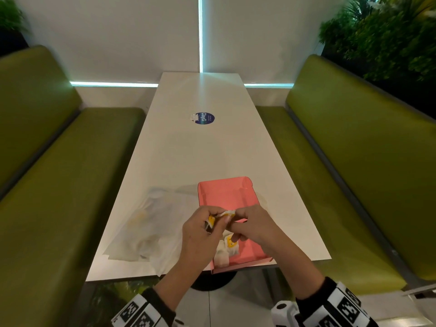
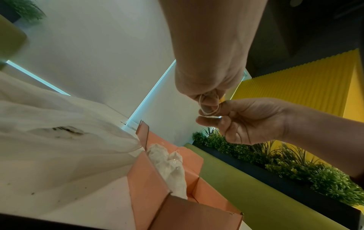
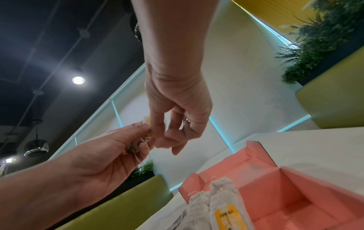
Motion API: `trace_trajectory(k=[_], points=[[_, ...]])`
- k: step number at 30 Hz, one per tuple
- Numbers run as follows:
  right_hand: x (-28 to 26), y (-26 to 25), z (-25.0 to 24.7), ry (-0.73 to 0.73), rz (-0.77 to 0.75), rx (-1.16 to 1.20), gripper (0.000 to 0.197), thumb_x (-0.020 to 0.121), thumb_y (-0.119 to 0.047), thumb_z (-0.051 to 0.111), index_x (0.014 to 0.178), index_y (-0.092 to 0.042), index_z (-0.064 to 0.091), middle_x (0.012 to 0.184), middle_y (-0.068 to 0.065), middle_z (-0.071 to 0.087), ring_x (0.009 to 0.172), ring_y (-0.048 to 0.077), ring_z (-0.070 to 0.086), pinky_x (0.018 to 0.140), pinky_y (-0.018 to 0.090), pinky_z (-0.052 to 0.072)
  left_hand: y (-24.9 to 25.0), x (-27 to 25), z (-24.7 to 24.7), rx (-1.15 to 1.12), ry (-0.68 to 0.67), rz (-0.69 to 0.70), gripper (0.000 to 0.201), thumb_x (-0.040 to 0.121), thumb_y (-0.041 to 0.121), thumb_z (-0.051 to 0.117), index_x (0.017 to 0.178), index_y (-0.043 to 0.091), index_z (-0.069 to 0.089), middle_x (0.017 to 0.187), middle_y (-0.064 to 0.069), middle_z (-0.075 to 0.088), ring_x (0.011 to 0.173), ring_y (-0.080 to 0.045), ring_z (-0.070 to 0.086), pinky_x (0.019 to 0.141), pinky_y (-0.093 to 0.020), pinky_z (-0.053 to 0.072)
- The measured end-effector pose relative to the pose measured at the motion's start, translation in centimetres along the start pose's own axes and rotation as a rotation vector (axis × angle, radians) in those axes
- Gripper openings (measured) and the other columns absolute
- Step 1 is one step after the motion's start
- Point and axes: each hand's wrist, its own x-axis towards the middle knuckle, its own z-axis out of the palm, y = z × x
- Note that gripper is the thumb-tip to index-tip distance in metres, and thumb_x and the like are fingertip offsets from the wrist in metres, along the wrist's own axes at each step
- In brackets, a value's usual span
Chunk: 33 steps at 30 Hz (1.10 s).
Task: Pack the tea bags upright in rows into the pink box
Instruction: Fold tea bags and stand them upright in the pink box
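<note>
Cardboard of the pink box [image 1: 226, 197] looks thin and folded, so I judge it light and easily nudged; it lies open on the white table [image 1: 188, 149], at the table's near edge, and is best steadied by a side wall rather than its floppy flaps. Left of the box, and touching its left wall in the left wrist view, lies a crumpled translucent plastic bag [image 1: 146, 227], soft and slippery by the look of it, with pale shapes inside that are too blurred to name. Inside the box, at its near left corner, a few tea bags [image 3: 220, 200] stand or lean against one another; whether they are truly upright I cannot tell. They are white, soft paper pouches with a yellow label and a thin string at the top, so I judge them feather-light, limp and easy to tear, best pinched by the top edge or sides rather than pulled by the string. Above the box, both hands work on one more tea bag [image 1: 221, 214]: the left hand [image 1: 200, 228] grasps its body with curled fingers, and the right hand [image 1: 250, 223] pinches its pale end and the looped string [image 2: 208, 107] between thumb and fingertips.
</note>
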Motion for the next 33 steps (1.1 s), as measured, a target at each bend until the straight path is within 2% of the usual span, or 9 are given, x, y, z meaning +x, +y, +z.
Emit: trace_trajectory(k=[3, 7, 11, 14, 19, 23, 29, 31, 33], points=[[-0.1, -0.1, -0.1, -0.008, 0.026, 0.076, 0.01, 0.081, -0.008, 0.069, 0.081, -0.018, 0.067, 0.075, -0.003, 0.067, 0.052, 0.006, 0.063, 0.052, 0.015, 0.047, -0.2, 0.1, 0.0, 0.006, 0.007, 0.004, 0.021, 0.08, 0.013, 0.071, 0.084, 0.032, 0.062, 0.081, 0.009, 0.065, 0.074, -0.005, 0.061, 0.065, -0.03, 0.054], [-0.2, -0.2, -0.4, 0.015, 0.056, 0.158, 0.019, 0.073, 0.002, 0.069, 0.089, -0.009, 0.067, 0.072, 0.002, 0.067, 0.056, 0.004, 0.063, 0.056, 0.014, 0.048, -0.4, 0.3, -0.2, 0.079, -0.012, 0.041, 0.012, 0.083, 0.02, 0.067, 0.091, 0.026, 0.061, 0.094, 0.009, 0.063, 0.086, -0.003, 0.059, 0.071, -0.015, 0.047], [-0.4, -0.2, -0.5, 0.048, 0.039, 0.259, 0.023, 0.069, 0.003, 0.074, 0.085, -0.013, 0.067, 0.068, 0.001, 0.069, 0.061, 0.003, 0.065, 0.064, 0.014, 0.045, -0.1, 0.1, -0.3, 0.059, -0.062, -0.026, 0.011, 0.08, 0.048, 0.054, 0.084, 0.037, 0.055, 0.067, 0.011, 0.061, 0.058, -0.004, 0.055, 0.056, -0.028, 0.049], [-0.4, -0.2, -0.3, 0.075, -0.004, 0.273, 0.026, 0.068, 0.004, 0.076, 0.082, -0.016, 0.066, 0.068, 0.0, 0.066, 0.061, 0.003, 0.062, 0.06, 0.01, 0.047, 0.2, 0.1, -0.1, 0.044, -0.013, -0.024, 0.007, 0.083, 0.036, 0.06, 0.08, 0.035, 0.054, 0.061, 0.013, 0.058, 0.055, -0.002, 0.052, 0.052, -0.014, 0.041], [-0.4, -0.1, 0.2, 0.123, -0.06, 0.25, 0.028, 0.069, 0.002, 0.077, 0.089, -0.014, 0.065, 0.066, -0.005, 0.063, 0.058, -0.001, 0.06, 0.064, 0.015, 0.051, 0.2, 0.0, 0.1, 0.016, 0.05, -0.048, 0.012, 0.084, 0.024, 0.064, 0.08, 0.032, 0.056, 0.069, 0.018, 0.063, 0.06, 0.0, 0.056, 0.056, -0.011, 0.043], [-0.3, -0.4, 0.6, 0.226, -0.142, 0.144, 0.023, 0.071, -0.004, 0.077, 0.089, -0.013, 0.066, 0.094, -0.005, 0.059, 0.062, -0.003, 0.06, 0.063, 0.012, 0.05, 0.4, 0.0, 0.3, -0.047, 0.094, -0.032, 0.014, 0.082, 0.019, 0.067, 0.079, 0.03, 0.058, 0.07, 0.02, 0.063, 0.058, 0.0, 0.055, 0.054, -0.01, 0.042], [0.0, -0.5, 0.8, 0.193, -0.148, -0.1, 0.024, 0.078, -0.012, 0.073, 0.102, -0.01, 0.07, 0.109, -0.004, 0.052, 0.076, 0.0, 0.055, 0.067, 0.008, 0.045, 0.8, -0.1, 0.4, -0.13, 0.103, 0.007, 0.007, 0.077, 0.026, 0.065, 0.08, 0.03, 0.06, 0.069, 0.017, 0.063, 0.057, -0.004, 0.054, 0.053, -0.018, 0.046], [0.0, -0.5, 0.8, 0.176, -0.15, -0.133, 0.02, 0.08, -0.013, 0.071, 0.099, -0.011, 0.071, 0.105, -0.006, 0.051, 0.076, -0.001, 0.053, 0.066, 0.007, 0.042, 0.9, 0.0, 0.3, -0.138, 0.111, 0.005, 0.007, 0.075, 0.033, 0.064, 0.08, 0.028, 0.061, 0.072, 0.014, 0.064, 0.058, -0.005, 0.054, 0.055, -0.022, 0.048], [-0.1, -0.5, 0.6, 0.195, -0.16, -0.081, 0.009, 0.078, -0.013, 0.073, 0.087, -0.015, 0.071, 0.102, -0.007, 0.052, 0.074, 0.001, 0.056, 0.063, 0.007, 0.042, 0.8, 0.2, 0.2, -0.134, 0.121, -0.003, 0.011, 0.075, 0.035, 0.062, 0.081, 0.026, 0.061, 0.071, 0.016, 0.063, 0.057, -0.003, 0.053, 0.054, -0.016, 0.045]])
